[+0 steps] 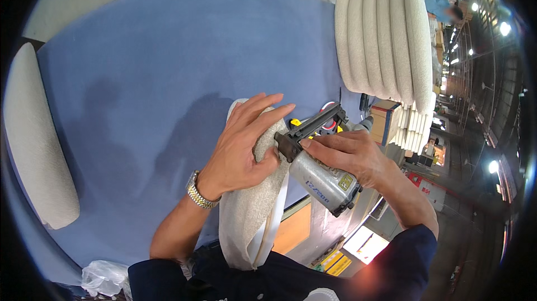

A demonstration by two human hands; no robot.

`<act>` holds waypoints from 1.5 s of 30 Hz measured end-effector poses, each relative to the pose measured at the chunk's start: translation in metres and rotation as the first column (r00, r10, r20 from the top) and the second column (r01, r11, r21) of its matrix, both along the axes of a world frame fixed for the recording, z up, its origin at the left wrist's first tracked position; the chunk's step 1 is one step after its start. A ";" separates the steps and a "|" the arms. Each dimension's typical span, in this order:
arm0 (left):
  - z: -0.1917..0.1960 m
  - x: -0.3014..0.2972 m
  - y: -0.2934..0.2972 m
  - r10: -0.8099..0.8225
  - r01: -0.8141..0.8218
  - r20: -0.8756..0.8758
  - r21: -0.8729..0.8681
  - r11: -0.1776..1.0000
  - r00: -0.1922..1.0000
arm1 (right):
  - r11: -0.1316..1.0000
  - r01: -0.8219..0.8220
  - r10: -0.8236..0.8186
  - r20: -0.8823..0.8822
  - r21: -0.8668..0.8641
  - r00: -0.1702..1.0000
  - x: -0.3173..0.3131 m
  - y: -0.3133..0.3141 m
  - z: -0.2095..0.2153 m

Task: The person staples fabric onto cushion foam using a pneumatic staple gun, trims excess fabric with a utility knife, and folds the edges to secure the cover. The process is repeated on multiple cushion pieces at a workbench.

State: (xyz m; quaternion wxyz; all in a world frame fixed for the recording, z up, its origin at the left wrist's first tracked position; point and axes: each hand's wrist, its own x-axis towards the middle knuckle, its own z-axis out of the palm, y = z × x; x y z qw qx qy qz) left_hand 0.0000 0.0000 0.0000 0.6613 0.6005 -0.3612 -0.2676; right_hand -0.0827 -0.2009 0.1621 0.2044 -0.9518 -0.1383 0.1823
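Observation:
A curved padded panel in beige woven fabric, with white material along its edge, stands between my body and the blue table. My left hand grips its upper part, thumb bent against the fabric and fingers stretched across the top. In my right hand is a silver and black pneumatic staple gun, my fingers wrapped round its body. The gun's nose is at the fabric beside my left thumb; whether it touches I cannot tell. A metal watch circles my left wrist.
Several similar panels stand in a row at the far right of the blue table. Another panel lies at the left edge. Yellow and black tools lie behind the gun. Clear plastic sits lower left. A person is far off.

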 end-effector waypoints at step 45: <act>-0.028 0.043 -0.035 -0.156 0.171 -0.240 0.040 0.985 0.958 | 0.976 0.105 -0.150 -0.239 -0.192 0.959 0.035 0.036 0.019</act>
